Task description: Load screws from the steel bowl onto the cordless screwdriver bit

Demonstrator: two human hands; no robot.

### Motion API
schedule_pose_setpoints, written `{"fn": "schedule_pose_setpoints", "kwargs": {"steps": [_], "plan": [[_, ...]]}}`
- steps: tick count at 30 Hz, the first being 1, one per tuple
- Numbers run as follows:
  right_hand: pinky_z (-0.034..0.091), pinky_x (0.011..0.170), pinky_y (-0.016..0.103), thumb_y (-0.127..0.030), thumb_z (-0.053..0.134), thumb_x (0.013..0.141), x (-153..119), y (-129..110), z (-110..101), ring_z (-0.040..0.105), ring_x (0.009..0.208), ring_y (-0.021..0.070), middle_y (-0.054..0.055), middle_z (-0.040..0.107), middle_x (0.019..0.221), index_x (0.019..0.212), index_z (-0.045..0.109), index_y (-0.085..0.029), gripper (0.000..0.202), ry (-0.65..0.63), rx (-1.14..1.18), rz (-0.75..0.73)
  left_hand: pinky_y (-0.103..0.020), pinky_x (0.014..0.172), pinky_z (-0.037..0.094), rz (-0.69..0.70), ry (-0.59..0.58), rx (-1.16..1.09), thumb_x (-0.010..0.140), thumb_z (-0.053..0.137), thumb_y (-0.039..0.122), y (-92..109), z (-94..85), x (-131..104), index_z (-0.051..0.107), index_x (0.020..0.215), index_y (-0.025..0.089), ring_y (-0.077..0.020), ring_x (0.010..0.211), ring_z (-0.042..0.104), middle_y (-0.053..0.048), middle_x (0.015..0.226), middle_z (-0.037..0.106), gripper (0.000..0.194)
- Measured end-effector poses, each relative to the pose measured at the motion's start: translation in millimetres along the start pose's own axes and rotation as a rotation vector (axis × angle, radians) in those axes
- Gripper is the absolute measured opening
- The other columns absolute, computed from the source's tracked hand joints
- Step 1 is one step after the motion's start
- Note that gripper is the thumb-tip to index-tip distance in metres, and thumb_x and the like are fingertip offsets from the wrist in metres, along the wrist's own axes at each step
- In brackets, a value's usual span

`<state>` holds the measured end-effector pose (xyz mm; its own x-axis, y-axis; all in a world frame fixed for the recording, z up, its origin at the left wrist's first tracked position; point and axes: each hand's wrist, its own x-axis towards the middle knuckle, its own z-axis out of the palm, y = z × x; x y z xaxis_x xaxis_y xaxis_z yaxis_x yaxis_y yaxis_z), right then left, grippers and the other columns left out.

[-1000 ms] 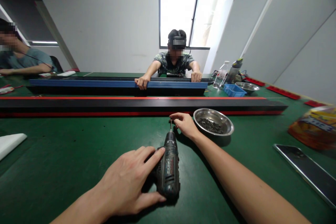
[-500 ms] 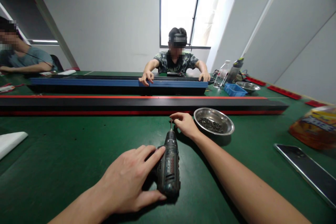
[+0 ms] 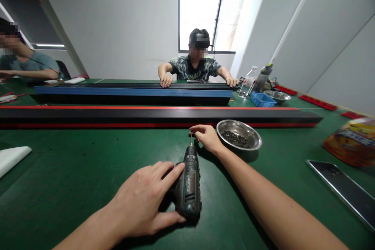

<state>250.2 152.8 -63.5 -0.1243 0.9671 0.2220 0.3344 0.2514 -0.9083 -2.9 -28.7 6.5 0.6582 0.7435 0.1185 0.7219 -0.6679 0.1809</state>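
A black cordless drill (image 3: 190, 185) lies on its side on the green table, its thin bit (image 3: 191, 138) pointing away from me. My left hand (image 3: 146, 195) is closed around it from the left, thumb behind the body and fingers by the grip. At the bit's tip my right hand (image 3: 206, 136) has thumb and index finger drawn together; whatever they pinch is too small to make out. Just right of that hand stands a steel bowl (image 3: 254, 146) with many small dark screws (image 3: 236, 138) in it.
A long black bar with red edges (image 3: 146, 115) crosses the table beyond my hands. Behind it, a co-worker (image 3: 196, 62) rests both hands on a blue-and-black bar (image 3: 117, 92). Right lie a phone (image 3: 340, 187) and an orange bag (image 3: 351, 144); left, a white object (image 3: 13, 158).
My hands and the drill have stayed almost still. Across the table, the co-worker's hands have shifted slightly along and onto the top of the blue-and-black bar.
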Motion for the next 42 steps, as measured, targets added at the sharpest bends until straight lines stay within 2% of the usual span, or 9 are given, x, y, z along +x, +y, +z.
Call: {"fn": "schedule_pose_setpoints", "kwargs": {"steps": [10, 15, 19, 24, 28, 31, 35, 42], "plan": [[0.065, 0.088, 0.032, -0.015, 0.061, 0.081, -3, -6, -3, 0.079, 0.100, 0.0232, 0.006, 0.084, 0.104, 0.102, 0.085, -0.020, 0.032, 0.005, -0.106, -0.032, -0.052, 0.102, 0.058, -0.010, -0.010, -0.003, 0.087, 0.078, 0.067, 1, -1.3, -1, 0.039, 0.162, 0.025, -0.0355, 0.123, 0.066, -0.015, 0.147, 0.062, 0.094], [0.064, 0.081, 0.030, -0.017, 0.061, 0.081, -2, -4, -2, 0.079, 0.087, 0.0206, 0.007, 0.084, 0.101, 0.101, 0.085, -0.019, 0.031, 0.024, -0.084, -0.024, -0.052, 0.102, 0.059, -0.010, -0.013, -0.006, 0.087, 0.079, 0.067, 2, -1.5, 0, 0.039, 0.162, 0.025, -0.0352, 0.123, 0.066, -0.015, 0.147, 0.062, 0.094], [0.062, 0.071, 0.027, -0.021, 0.064, 0.082, -3, -6, -3, 0.077, 0.079, 0.0197, 0.007, 0.084, 0.099, 0.106, 0.085, -0.018, 0.032, 0.030, -0.056, -0.044, -0.052, 0.103, 0.058, -0.016, -0.018, -0.011, 0.086, 0.080, 0.067, 2, -1.3, 0, 0.040, 0.161, 0.025, -0.0351, 0.123, 0.066, -0.015, 0.147, 0.062, 0.095], [0.058, 0.062, 0.025, -0.022, 0.062, 0.084, -6, -13, -5, 0.071, 0.062, 0.0157, 0.007, 0.084, 0.096, 0.103, 0.086, -0.017, 0.031, -0.013, -0.051, -0.008, -0.054, 0.102, 0.058, -0.032, -0.028, -0.014, 0.086, 0.079, 0.067, 4, -4.3, 1, 0.041, 0.161, 0.025, -0.0358, 0.122, 0.066, -0.014, 0.146, 0.063, 0.094], [0.060, 0.070, 0.026, -0.020, 0.062, 0.085, -7, -16, -4, 0.072, 0.065, 0.0157, 0.007, 0.084, 0.099, 0.104, 0.086, -0.017, 0.030, 0.011, -0.094, 0.000, -0.054, 0.100, 0.059, -0.042, -0.028, -0.003, 0.087, 0.078, 0.066, 5, -6.1, 2, 0.042, 0.161, 0.026, -0.0357, 0.119, 0.067, -0.014, 0.144, 0.063, 0.091], [0.062, 0.081, 0.029, -0.019, 0.063, 0.086, -8, -17, -4, 0.076, 0.075, 0.0174, 0.006, 0.084, 0.106, 0.108, 0.085, -0.018, 0.031, 0.055, -0.154, -0.001, -0.052, 0.097, 0.059, -0.055, -0.027, 0.008, 0.090, 0.074, 0.066, 5, -5.1, 3, 0.042, 0.162, 0.027, -0.0349, 0.117, 0.067, -0.014, 0.142, 0.064, 0.088], [0.060, 0.093, 0.033, -0.017, 0.063, 0.087, -13, -22, -4, 0.078, 0.086, 0.0201, 0.006, 0.084, 0.108, 0.108, 0.085, -0.019, 0.030, 0.044, -0.212, -0.005, -0.051, 0.095, 0.059, -0.087, -0.012, 0.042, 0.093, 0.071, 0.065, 5, -4.6, 5, 0.042, 0.163, 0.025, -0.0348, 0.116, 0.067, -0.014, 0.142, 0.064, 0.086], [0.059, 0.094, 0.032, -0.016, 0.065, 0.088, -18, -29, -2, 0.078, 0.092, 0.0216, 0.004, 0.085, 0.103, 0.103, 0.086, -0.022, 0.027, 0.049, -0.297, -0.027, -0.058, 0.102, 0.051, -0.118, 0.058, 0.155, 0.095, 0.070, 0.064, 0, -2.3, 10, 0.045, 0.162, 0.022, -0.0365, 0.115, 0.064, -0.013, 0.142, 0.067, 0.083]]}}
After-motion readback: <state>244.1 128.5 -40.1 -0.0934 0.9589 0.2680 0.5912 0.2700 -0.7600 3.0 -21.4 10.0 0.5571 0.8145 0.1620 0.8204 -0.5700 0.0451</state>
